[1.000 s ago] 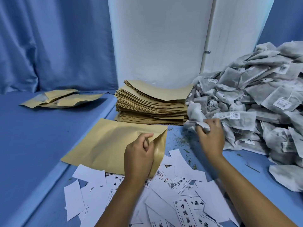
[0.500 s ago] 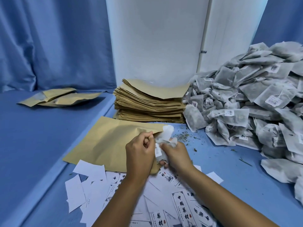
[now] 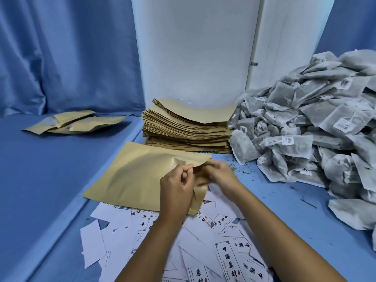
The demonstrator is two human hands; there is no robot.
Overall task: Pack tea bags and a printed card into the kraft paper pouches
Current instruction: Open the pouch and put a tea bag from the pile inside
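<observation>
Pouch lies flat on the table, just in front of the pouch stack, mouth toward my hands. My left hand pinches the upper lip and holds the mouth open. A second ago my right hand was up at the tea bag heap, right of the stack, grabbing a bag; now its fingers are pushed into the mouth and the bag is out of sight, so I cannot tell whether I still grip it. I judge one bag is going in; more bags and a card, from those in front of the pouch, remain.
</observation>
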